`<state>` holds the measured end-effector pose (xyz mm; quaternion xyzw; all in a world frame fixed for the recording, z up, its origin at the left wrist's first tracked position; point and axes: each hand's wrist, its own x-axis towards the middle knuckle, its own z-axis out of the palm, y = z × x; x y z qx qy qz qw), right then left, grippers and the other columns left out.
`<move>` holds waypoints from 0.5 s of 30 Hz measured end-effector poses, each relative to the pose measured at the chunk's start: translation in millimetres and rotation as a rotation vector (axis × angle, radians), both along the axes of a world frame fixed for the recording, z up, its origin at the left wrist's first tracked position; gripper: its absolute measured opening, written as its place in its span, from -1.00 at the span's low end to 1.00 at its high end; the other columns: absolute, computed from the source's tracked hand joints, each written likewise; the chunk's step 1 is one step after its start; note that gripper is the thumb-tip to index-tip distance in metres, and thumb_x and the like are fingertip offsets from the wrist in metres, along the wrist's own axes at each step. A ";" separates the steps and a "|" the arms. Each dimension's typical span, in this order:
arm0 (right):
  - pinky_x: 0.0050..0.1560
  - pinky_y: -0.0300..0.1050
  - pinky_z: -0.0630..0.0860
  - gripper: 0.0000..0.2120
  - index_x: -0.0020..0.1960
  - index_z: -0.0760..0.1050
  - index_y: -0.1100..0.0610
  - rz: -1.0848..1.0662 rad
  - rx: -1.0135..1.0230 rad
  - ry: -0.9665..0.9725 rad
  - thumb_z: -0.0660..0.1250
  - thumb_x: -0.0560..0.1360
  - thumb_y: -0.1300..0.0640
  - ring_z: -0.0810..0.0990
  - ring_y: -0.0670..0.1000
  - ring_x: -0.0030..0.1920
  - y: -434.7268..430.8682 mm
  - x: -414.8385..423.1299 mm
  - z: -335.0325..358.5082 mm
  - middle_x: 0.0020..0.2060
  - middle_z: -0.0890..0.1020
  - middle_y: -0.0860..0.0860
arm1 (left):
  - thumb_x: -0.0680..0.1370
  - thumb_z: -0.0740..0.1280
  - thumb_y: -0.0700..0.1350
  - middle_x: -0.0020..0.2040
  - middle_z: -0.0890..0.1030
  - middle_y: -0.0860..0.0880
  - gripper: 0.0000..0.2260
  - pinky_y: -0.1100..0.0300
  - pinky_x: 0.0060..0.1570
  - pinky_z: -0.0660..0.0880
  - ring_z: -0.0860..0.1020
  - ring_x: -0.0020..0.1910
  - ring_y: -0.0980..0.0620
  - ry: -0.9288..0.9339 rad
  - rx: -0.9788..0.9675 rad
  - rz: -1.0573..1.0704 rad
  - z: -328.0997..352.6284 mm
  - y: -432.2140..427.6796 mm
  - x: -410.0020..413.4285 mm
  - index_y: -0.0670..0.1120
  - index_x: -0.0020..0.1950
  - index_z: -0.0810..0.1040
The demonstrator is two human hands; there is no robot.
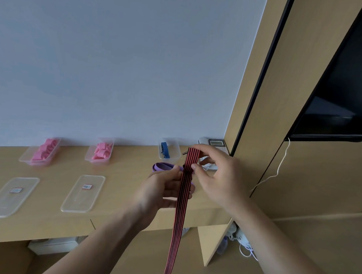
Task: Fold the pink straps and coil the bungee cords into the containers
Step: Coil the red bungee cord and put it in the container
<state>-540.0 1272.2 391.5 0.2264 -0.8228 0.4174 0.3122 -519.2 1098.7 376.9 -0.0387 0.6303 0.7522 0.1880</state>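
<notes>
red cord (179, 217): folded, gripped by left hand (162, 191), top pinched by right hand (214, 177), above desk (122, 188) right end.

My left forearm runs in from 7 o'clock, and the left hand (162, 190) is curled round the red bungee cord (179, 211). My right forearm runs in from 5 o'clock. The right hand (215, 177), at 2 o'clock of the left, pinches the cord's top.
</notes>
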 end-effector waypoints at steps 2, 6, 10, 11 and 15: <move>-0.02 -0.19 0.56 -0.65 0.14 0.63 0.15 -0.020 0.048 0.133 0.52 0.38 0.33 0.63 -0.09 -0.06 -1.7 3.3 -2.9 -0.05 0.69 -0.06 | 0.69 0.22 0.09 0.02 0.76 -0.17 -0.64 0.07 -0.07 0.60 0.74 -0.09 -0.05 -0.006 0.038 0.019 2.3 0.9 -1.2 -0.11 0.08 0.72; 0.00 -0.03 0.54 -0.81 0.09 0.65 0.24 0.005 0.105 0.279 0.45 0.48 0.27 0.62 0.05 -0.06 -0.6 9.3 -10.0 -0.08 0.69 0.03 | 0.68 0.24 0.12 -0.04 0.75 -0.15 -0.63 0.02 -0.03 0.61 0.74 -0.06 -0.09 -0.003 0.076 0.038 3.3 -1.2 -4.2 -0.08 0.01 0.75; 0.00 0.02 0.54 -0.84 0.06 0.67 0.27 0.026 0.122 0.293 0.43 0.50 0.28 0.62 0.08 -0.04 1.2 12.9 -15.5 -0.06 0.72 0.03 | 0.67 0.24 0.12 -0.06 0.75 -0.12 -0.63 0.06 -0.11 0.63 0.74 -0.10 -0.09 0.002 0.090 0.038 3.2 -4.7 -7.4 -0.02 -0.07 0.77; 0.00 0.01 0.55 -0.84 0.05 0.68 0.26 0.023 0.122 0.295 0.45 0.48 0.29 0.62 0.08 -0.03 0.7 13.8 -17.1 -0.05 0.72 0.03 | 0.67 0.25 0.12 -0.08 0.74 -0.10 -0.64 0.07 -0.14 0.64 0.74 -0.13 -0.08 0.007 0.095 0.035 3.0 -5.2 -8.5 -0.01 -0.08 0.77; 0.01 -0.02 0.56 -0.82 0.02 0.71 0.23 0.013 0.145 0.294 0.52 0.41 0.30 0.63 0.09 -0.01 -2.6 18.4 -23.4 -0.01 0.72 0.02 | 0.58 0.34 0.12 -0.10 0.72 -0.07 -0.69 0.04 -0.10 0.66 0.72 -0.14 -0.06 0.043 0.105 0.011 1.4 -5.5 -12.3 -0.05 0.07 0.76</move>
